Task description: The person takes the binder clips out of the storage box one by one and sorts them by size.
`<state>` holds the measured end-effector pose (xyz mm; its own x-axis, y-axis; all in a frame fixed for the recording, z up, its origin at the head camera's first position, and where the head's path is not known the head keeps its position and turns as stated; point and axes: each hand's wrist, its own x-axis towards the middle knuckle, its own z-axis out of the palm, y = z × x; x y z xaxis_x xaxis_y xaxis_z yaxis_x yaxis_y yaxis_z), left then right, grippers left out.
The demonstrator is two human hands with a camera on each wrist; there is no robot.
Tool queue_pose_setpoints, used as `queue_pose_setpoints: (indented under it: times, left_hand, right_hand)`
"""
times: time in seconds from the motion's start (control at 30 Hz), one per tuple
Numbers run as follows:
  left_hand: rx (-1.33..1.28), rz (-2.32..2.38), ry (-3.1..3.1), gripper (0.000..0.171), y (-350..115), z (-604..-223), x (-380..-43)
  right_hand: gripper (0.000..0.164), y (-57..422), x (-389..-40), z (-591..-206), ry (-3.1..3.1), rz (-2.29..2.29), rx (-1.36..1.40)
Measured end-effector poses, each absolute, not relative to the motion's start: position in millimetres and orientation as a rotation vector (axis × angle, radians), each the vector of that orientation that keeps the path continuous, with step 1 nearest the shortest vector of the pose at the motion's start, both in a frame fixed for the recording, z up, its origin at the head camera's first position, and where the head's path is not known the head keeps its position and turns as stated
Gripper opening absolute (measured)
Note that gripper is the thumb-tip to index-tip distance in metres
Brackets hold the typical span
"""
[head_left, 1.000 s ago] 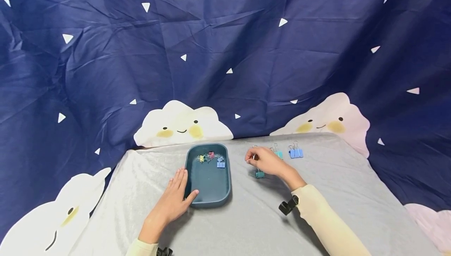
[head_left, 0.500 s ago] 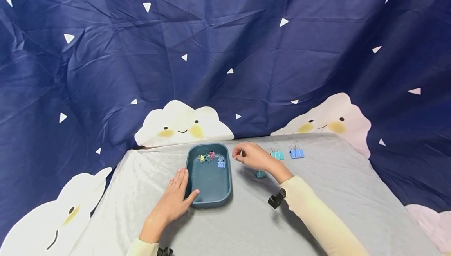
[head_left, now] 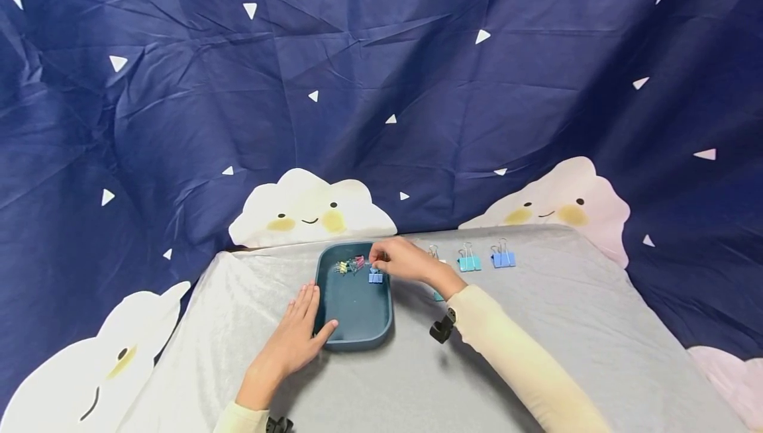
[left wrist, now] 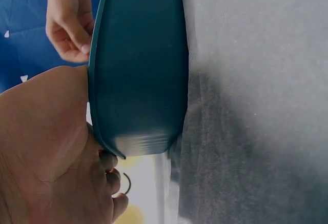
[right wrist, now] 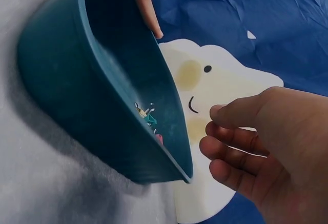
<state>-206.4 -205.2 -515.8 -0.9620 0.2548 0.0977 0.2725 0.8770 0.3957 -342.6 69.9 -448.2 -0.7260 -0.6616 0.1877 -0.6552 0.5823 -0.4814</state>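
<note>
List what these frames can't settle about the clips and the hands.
- Head view: whether the right hand holds a clip; its fingers hide it and it is too small.
- Right wrist view: the tray wall hides most clips inside.
- Head view: the teal clip is mostly behind the right forearm.
- Left wrist view: left hand is cut by the edge.

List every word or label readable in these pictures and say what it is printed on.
"sweet": on the dark blue backdrop cloth, top centre.
A larger script word above it is cut off by the frame edge, unreadable.
Script at the top right corner is also cut off, unreadable.
Nothing readable on the tray or clips.
</note>
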Motion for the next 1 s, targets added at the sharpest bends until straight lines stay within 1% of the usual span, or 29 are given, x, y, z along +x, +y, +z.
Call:
queue_pose_setpoints:
  times: [0.27, 0.53, 1.0]
  left_hand:
    - [-0.421, -0.623, -3.017, 0.087, -205.6, -514.4, -207.3]
    - [-0.421, -0.595, -3.024, 0.087, -205.6, -515.6, -209.1]
    - [-0.417, -0.601, -3.039, 0.087, -206.1, -514.1, -209.4]
  right_hand:
    - [0.009, 47.3, -348.7, -447.6, 2.753, -0.825, -1.199]
    - [0.011, 30.4, -357.2, -447.5, 2.751, -0.775, -1.177]
    - [0.011, 17.7, -373.2, -458.0, 2.751, -0.739, -1.141]
